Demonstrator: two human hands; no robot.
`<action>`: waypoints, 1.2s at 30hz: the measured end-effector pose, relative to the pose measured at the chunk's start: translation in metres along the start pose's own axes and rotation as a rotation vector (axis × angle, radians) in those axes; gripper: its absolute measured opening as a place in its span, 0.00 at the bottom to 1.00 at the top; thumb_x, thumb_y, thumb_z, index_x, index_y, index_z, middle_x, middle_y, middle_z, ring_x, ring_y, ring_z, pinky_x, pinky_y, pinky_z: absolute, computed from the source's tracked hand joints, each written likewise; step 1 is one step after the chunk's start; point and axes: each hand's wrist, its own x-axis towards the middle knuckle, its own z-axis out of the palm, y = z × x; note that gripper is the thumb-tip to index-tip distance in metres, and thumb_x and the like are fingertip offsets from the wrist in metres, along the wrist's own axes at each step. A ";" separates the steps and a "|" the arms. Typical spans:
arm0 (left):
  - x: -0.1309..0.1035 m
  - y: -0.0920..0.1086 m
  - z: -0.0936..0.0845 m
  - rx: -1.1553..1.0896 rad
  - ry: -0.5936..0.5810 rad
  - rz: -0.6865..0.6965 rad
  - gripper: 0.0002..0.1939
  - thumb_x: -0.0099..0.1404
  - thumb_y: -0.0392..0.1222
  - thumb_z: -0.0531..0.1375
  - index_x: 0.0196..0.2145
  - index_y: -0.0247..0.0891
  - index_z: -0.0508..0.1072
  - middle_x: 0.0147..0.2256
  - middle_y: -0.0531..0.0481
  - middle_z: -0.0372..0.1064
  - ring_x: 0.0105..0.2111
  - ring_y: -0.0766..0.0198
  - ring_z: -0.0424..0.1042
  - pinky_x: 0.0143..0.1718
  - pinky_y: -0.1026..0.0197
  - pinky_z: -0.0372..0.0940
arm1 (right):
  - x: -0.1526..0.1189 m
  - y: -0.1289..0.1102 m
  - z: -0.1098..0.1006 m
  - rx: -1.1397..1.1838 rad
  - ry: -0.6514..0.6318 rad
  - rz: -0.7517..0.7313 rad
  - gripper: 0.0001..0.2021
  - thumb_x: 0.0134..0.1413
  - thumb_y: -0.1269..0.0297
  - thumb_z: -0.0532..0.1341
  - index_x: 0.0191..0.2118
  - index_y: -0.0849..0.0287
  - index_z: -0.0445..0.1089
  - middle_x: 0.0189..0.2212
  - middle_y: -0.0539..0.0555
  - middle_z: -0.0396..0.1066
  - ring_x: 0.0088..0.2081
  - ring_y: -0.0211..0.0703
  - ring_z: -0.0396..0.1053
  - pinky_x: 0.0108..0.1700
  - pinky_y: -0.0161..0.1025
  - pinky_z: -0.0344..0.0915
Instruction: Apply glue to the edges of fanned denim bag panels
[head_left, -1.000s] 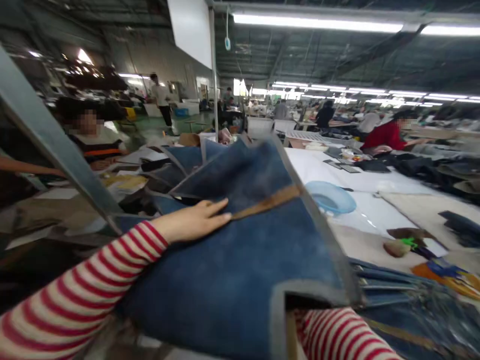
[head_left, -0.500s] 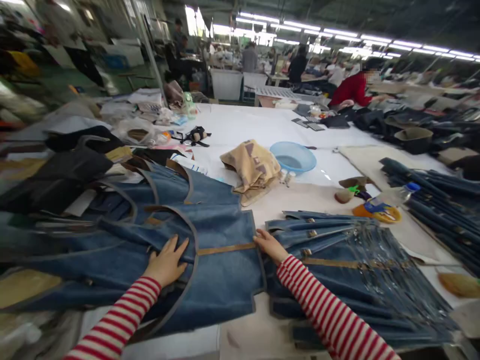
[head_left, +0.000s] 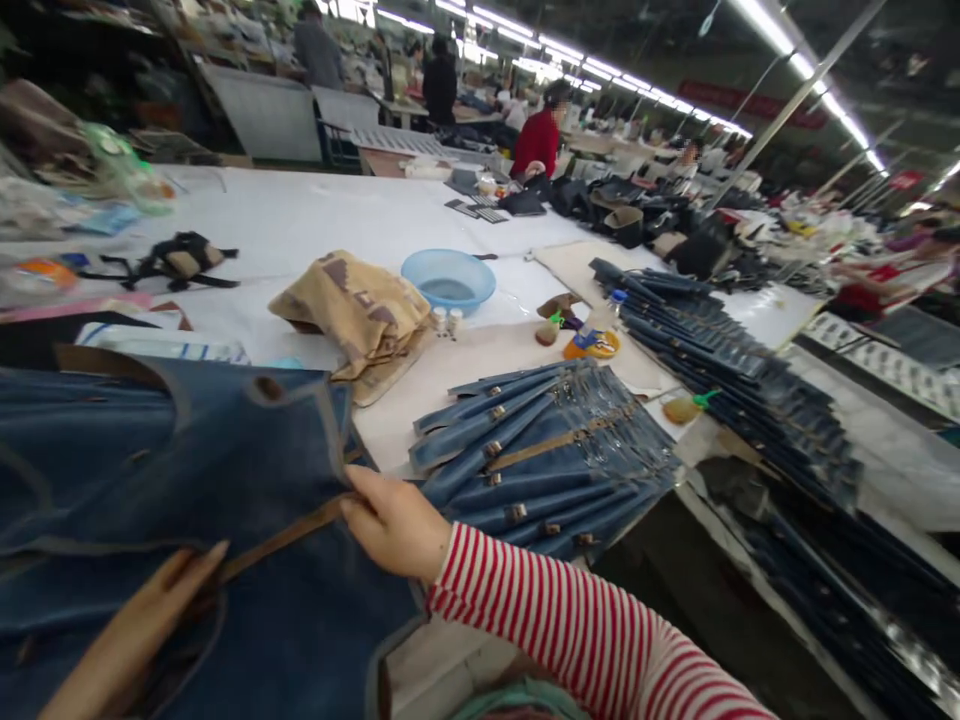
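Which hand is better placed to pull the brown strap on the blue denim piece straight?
Probably the right hand: its fingers already pinch the end of the brown strap at the edge of the denim piece. The left hand only lies flat on the denim beside the strap's other end.

The right hand (head_left: 397, 522) is bare, its arm in a long, close-fitting sleeve (head_left: 570, 630) of narrow red and white stripes ending at the wrist. The left hand (head_left: 131, 640) is bare, no sleeve in view.
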 end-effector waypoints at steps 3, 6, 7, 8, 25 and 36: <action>-0.018 0.032 0.002 -0.461 -0.250 -0.178 0.30 0.58 0.62 0.48 0.56 0.51 0.56 0.43 0.58 0.72 0.44 0.56 0.70 0.41 0.54 0.70 | -0.009 -0.015 -0.059 0.140 0.155 -0.062 0.18 0.56 0.68 0.51 0.53 0.55 0.60 0.48 0.50 0.66 0.51 0.37 0.62 0.54 0.35 0.57; -0.026 0.062 0.014 -0.323 -0.329 0.013 0.30 0.56 0.62 0.49 0.54 0.49 0.61 0.48 0.55 0.69 0.49 0.54 0.66 0.48 0.51 0.65 | -0.033 0.020 -0.121 0.170 0.281 0.071 0.18 0.55 0.65 0.53 0.52 0.56 0.62 0.49 0.50 0.66 0.52 0.39 0.61 0.56 0.39 0.55; -0.025 0.067 0.021 -0.212 -0.297 0.085 0.31 0.55 0.62 0.49 0.53 0.46 0.63 0.48 0.53 0.68 0.50 0.52 0.64 0.51 0.49 0.62 | -0.043 0.042 -0.138 0.155 0.299 0.148 0.18 0.54 0.65 0.53 0.51 0.57 0.62 0.49 0.51 0.66 0.51 0.40 0.62 0.55 0.40 0.56; -0.023 0.070 0.028 -0.118 -0.252 0.140 0.33 0.54 0.62 0.50 0.52 0.42 0.65 0.49 0.51 0.67 0.51 0.50 0.63 0.53 0.48 0.59 | -0.053 0.067 -0.152 0.127 0.306 0.267 0.17 0.54 0.65 0.53 0.50 0.58 0.64 0.47 0.52 0.68 0.48 0.42 0.64 0.53 0.41 0.58; -0.058 0.043 0.043 0.840 -0.053 0.350 0.31 0.57 0.51 0.48 0.57 0.37 0.60 0.59 0.43 0.52 0.58 0.50 0.51 0.55 0.45 0.50 | -0.074 0.206 -0.195 -0.102 0.399 0.647 0.13 0.52 0.63 0.54 0.41 0.62 0.68 0.35 0.56 0.71 0.39 0.45 0.68 0.44 0.40 0.62; -0.035 0.060 0.020 0.735 0.028 0.318 0.23 0.62 0.44 0.43 0.50 0.38 0.68 0.47 0.44 0.66 0.45 0.53 0.64 0.47 0.54 0.59 | -0.092 0.188 -0.219 -0.227 0.353 0.546 0.25 0.49 0.60 0.55 0.54 0.60 0.58 0.23 0.49 0.65 0.28 0.42 0.66 0.35 0.41 0.63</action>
